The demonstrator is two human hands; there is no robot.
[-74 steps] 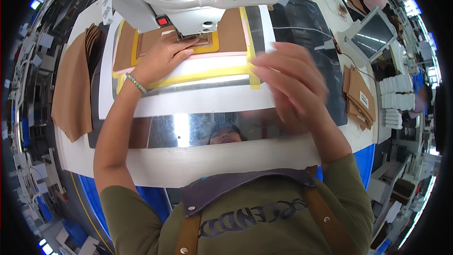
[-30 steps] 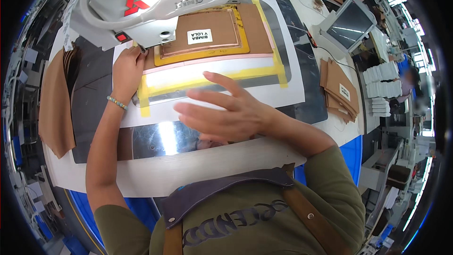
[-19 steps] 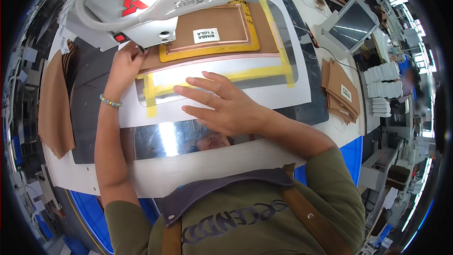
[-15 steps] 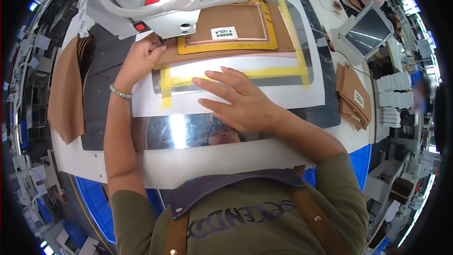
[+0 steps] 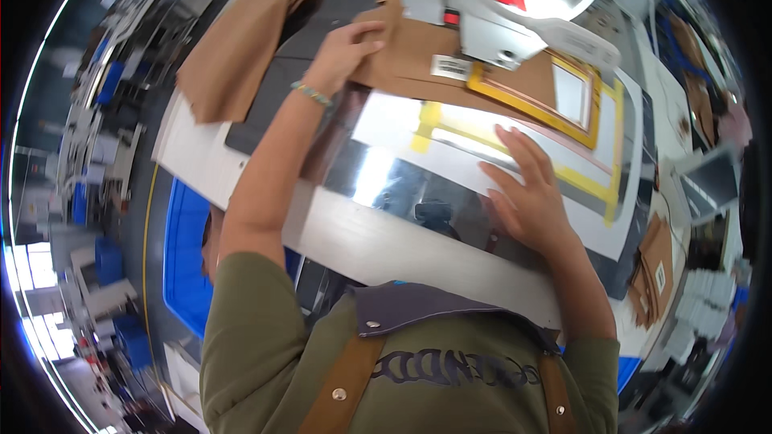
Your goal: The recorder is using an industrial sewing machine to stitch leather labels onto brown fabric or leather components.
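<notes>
A flat brown panel [image 5: 414,52] lies under the white sewing machine head [image 5: 486,20], with a white label [image 5: 450,67] on it. My left hand [image 5: 344,52] pinches its left end, thumb and fingers closed on it. Over the panel's right part sits a yellow frame [image 5: 593,124], with white showing through part of its opening. My right hand [image 5: 527,197] is open, fingers spread, above the front of a white sheet [image 5: 384,116] edged with yellow tape [image 5: 567,183]. Whether its fingertips touch the sheet, I cannot tell.
A fanned stack of brown panels [image 5: 233,56] stands at the left; more labelled brown pieces [image 5: 653,269] lie at the right. A shiny metal plate [image 5: 366,173] lines the front. Nearby are a blue bin [image 5: 185,249], a screen [image 5: 709,185] and white stacks [image 5: 698,309].
My left hand has drawn the brown panel leftward, so its label is now outside the yellow frame. The right hand stays open near the sheet. The whole view has turned.
</notes>
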